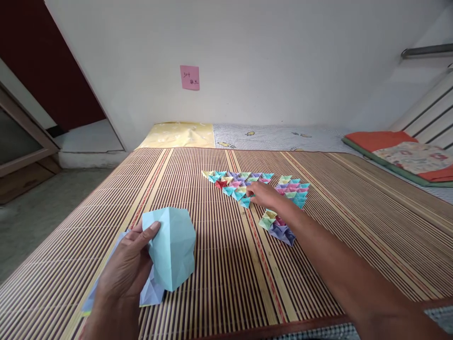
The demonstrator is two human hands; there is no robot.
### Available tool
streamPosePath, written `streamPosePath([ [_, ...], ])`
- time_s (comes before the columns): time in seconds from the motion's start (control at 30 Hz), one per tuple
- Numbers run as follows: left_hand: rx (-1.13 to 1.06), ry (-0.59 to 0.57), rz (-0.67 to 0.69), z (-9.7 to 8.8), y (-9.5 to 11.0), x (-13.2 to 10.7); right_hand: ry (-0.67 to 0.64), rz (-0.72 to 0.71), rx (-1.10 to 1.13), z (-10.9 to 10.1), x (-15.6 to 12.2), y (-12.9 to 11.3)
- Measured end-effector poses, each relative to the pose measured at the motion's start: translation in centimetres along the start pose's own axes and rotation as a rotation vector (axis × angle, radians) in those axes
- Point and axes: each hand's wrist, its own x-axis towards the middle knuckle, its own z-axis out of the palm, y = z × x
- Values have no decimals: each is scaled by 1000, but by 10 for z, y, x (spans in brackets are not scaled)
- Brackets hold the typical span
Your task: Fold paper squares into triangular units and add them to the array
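My left hand (125, 264) is closed on a stack of creased paper sheets (170, 245), light blue on top and pale violet beneath, held low at the near left of the striped bamboo mat (219, 264). My right hand (264, 194) reaches forward to a flat triangular patch of small folded paper pieces (235, 182) in several colours; its fingertips pinch or press a teal piece (245, 202) at the patch's near tip. A second patch (293, 189) lies just right of the hand. A small cluster of folded pieces (278, 226) sits under my forearm.
The mat covers a bed against a white wall with a pink sticky note (189, 77). Yellow and checked bedding (247, 136) lies at the far edge. Folded orange and floral cloth (406, 153) sits at the right. A doorway and floor (42, 208) are to the left.
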Motion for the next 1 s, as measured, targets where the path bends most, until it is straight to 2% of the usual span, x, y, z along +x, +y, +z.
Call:
streamPosePath([
  [0.1,-8,-19,4,2,0,-1,134,-62,80,6,1,-28],
  [0.17,-5,-24,-2,4,1,-3,191,-146,145,19,6,-56],
  [0.33,-35,18,1,8,5,-8,188,-362,228,63,40,-119],
  [0.47,-39,49,-17,7,9,-10,193,-474,250,88,77,-145],
  [0.57,-15,34,-16,7,9,-11,197,-512,250,95,100,-150],
  [0.73,-9,25,-25,7,5,-9,195,-492,239,99,127,-140],
  [1.0,-48,32,-72,5,0,-5,201,-460,228,101,136,-118],
])
